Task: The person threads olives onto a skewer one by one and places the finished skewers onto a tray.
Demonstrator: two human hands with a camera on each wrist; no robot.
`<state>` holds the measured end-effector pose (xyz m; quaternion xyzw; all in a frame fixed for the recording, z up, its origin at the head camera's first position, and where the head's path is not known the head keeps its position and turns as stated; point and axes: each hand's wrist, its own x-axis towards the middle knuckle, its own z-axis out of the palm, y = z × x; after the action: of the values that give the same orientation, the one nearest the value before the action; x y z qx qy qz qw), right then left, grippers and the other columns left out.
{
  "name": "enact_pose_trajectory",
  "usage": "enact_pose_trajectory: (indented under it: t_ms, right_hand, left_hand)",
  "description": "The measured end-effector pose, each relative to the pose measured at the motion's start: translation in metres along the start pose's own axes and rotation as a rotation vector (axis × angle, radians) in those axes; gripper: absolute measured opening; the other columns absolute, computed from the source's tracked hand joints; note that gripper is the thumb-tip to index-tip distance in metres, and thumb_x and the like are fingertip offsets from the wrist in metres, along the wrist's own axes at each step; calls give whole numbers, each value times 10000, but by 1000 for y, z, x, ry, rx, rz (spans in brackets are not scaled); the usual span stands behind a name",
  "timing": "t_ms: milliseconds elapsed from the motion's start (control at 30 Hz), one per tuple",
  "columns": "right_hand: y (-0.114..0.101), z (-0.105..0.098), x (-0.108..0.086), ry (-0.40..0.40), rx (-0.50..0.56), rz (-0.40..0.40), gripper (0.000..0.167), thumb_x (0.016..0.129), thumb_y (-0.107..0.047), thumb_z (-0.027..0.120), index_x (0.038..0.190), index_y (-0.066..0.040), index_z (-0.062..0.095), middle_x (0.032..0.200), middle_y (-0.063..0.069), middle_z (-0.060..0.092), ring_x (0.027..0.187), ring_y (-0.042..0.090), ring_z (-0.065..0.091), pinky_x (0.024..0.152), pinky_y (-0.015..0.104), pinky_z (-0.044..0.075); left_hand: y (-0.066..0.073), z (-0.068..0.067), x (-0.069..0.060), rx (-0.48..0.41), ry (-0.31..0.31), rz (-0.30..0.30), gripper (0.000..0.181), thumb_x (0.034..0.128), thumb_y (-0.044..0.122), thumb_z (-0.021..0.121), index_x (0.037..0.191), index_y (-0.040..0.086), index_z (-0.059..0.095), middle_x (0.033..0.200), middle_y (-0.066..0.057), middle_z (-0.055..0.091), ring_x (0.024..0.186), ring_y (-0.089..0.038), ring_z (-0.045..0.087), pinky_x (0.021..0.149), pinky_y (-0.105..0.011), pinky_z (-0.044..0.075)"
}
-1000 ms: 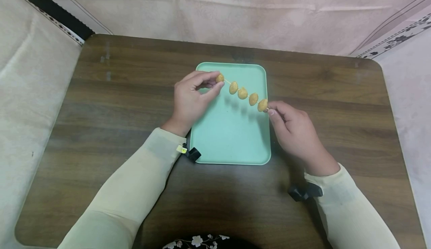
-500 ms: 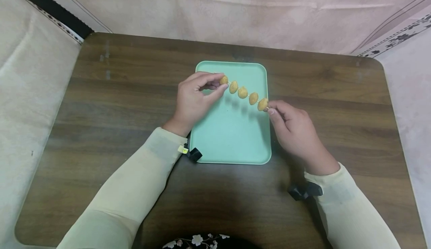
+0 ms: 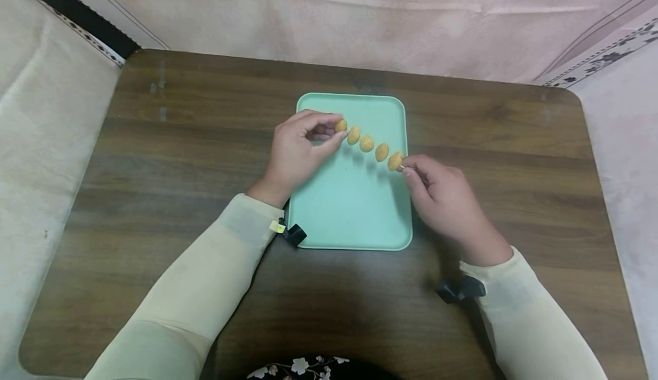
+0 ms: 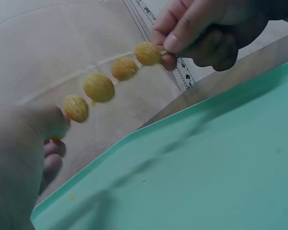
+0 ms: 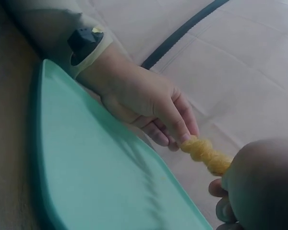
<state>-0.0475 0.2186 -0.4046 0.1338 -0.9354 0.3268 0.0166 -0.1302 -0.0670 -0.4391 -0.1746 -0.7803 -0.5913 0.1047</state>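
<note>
Several round golden-brown balls (image 3: 366, 143), which look like fried food, are threaded on a thin skewer (image 4: 163, 52) held slantwise above a mint-green tray (image 3: 354, 214). My left hand (image 3: 300, 148) pinches the ball at the upper left end between thumb and fingers. At the lower right end, my right hand (image 3: 444, 197) pinches the bare tip of the skewer, close beside the last ball. Small gaps separate the balls in the head view. The left wrist view shows the left hand covering most of its end ball.
The tray lies on a dark brown wooden table (image 3: 180, 197). A tiny yellow crumb (image 4: 72, 197) is on the tray. Pale cloth (image 3: 329, 20) hangs behind the table. Black fabric with white flowers (image 3: 300, 367) shows at the near edge.
My left hand has moved right, bringing its end ball closer to the neighbouring one along the skewer. Afterwards my right hand has shifted slightly left with the skewer.
</note>
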Motion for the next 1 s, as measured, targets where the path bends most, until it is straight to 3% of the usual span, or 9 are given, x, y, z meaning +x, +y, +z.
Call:
enact_pose_trajectory:
  t_ms: [233,433,700,833,1000]
  right_hand:
    - [0,5,3,-91,-60,0,178,1115,-194,715,1249,-133,813,835,15,751,705,188,594,655,345,520]
    - [-3,3,2,-121,-26,29,75,1069,-212,777,1079,-175,841,775,-31,727,680,161,603,618,296,522]
    - [-11,8,-1,-98,54,-56,181,996,-103,767,854,-215,756,651,-83,578,593,127,525,528,260,433]
    - [-17,11,-2,-73,49,-48,200,1001,-95,743,830,-198,720,622,-84,563,550,125,496,489,266,413]
    - [-20,14,-2,-57,16,3,193,1033,-103,694,851,-165,716,606,-53,560,535,147,487,481,279,407]
  left_hand:
    - [-1,-4,4,50,-66,-139,263,978,129,900,1235,91,857,1140,-57,800,979,-133,805,891,-221,679]
    - [-2,-4,5,67,-85,-175,257,990,129,886,1243,95,858,1155,-61,798,982,-148,806,885,-209,676]
    - [-2,-4,5,114,-142,-177,263,1011,167,869,1269,118,855,1196,-15,826,985,-121,793,896,-245,675]
    - [-3,-5,5,153,-165,-168,301,1031,208,846,1326,149,840,1277,2,830,1044,-123,796,919,-289,672]
    - [-5,-4,3,151,-135,-132,306,1053,206,803,1352,145,829,1351,-1,806,1140,-134,768,922,-329,669]
